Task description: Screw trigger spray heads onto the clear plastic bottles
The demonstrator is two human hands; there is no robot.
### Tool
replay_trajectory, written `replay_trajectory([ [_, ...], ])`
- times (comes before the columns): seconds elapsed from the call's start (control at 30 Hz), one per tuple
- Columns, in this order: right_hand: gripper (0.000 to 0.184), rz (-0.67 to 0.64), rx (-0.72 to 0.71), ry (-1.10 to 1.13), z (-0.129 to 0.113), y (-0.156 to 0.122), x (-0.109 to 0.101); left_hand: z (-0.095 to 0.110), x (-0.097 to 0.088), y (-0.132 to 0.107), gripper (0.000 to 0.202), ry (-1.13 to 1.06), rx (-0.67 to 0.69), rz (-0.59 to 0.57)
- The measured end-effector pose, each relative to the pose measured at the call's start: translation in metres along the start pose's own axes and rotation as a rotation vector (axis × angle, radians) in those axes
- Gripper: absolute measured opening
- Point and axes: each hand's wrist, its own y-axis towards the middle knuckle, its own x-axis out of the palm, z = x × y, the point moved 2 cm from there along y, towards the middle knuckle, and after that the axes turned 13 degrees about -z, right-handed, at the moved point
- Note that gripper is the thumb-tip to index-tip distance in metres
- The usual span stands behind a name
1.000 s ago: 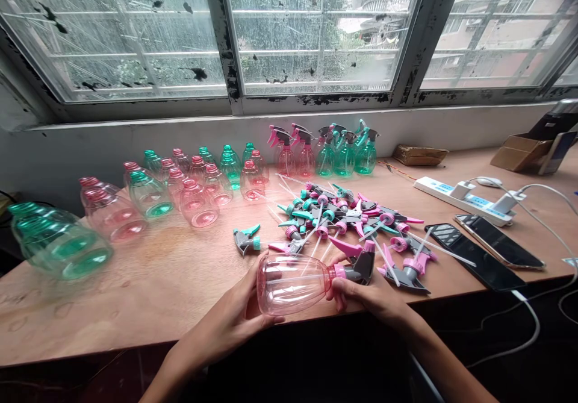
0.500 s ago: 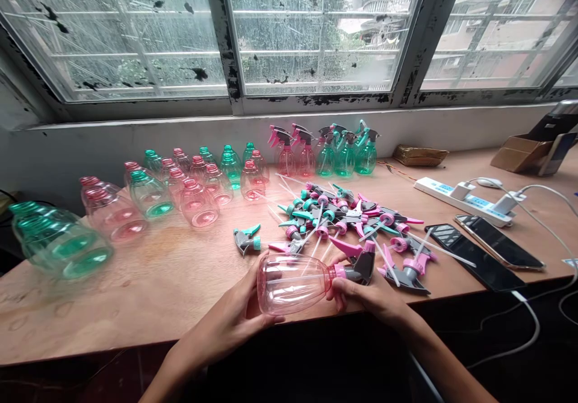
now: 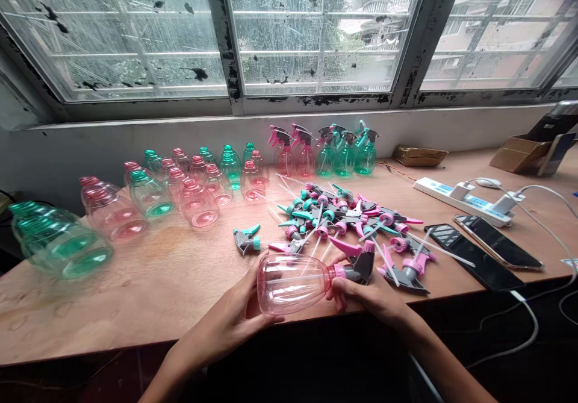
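Observation:
A clear pink spray bottle (image 3: 293,284) lies sideways between my hands at the table's front edge, its base to the left. My left hand (image 3: 246,309) is closed around the base end. At the neck, my right hand (image 3: 356,291) grips the pink collar of the grey and pink trigger sprayer (image 3: 359,261), which sits on the bottle's mouth. The sprayer's tube shows inside the bottle. Just beyond is a heap of loose trigger sprayers (image 3: 334,213) in pink, teal and grey. One teal and grey sprayer (image 3: 246,240) lies apart, left of the heap.
Pink and green bottles without sprayers (image 3: 198,204) stand on the left of the wooden table (image 3: 180,282). Several bottles with sprayers (image 3: 345,156) line the wall. On the right are a power strip (image 3: 465,201), two phones (image 3: 474,258), cables and a cardboard box (image 3: 519,153).

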Motion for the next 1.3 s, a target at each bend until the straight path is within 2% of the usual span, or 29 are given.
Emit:
replay_trajectory([
  [0.47, 0.039, -0.017, -0.001, 0.002, -0.0034, 0.0000, 0.0022, -0.0028, 0.0007, -0.0002, 0.092, 0.000, 0.007, 0.000],
  [0.63, 0.038, -0.014, 0.000, -0.011, -0.0046, -0.0001, 0.0024, -0.0031, 0.0008, 0.0004, 0.099, 0.001, 0.013, -0.004],
  [0.83, 0.043, -0.033, 0.008, -0.053, -0.0044, 0.0002, 0.0019, -0.0022, 0.0008, 0.0004, 0.098, -0.014, 0.003, -0.008],
  [1.07, 0.041, 0.007, -0.003, 0.016, -0.0021, -0.0006, 0.0019, -0.0035, 0.0014, 0.0008, 0.098, -0.031, 0.020, 0.002],
  [1.3, 0.040, -0.007, 0.008, -0.035, -0.0003, 0.0000, -0.0007, -0.0023, 0.0006, 0.0012, 0.101, -0.027, 0.020, 0.001],
])
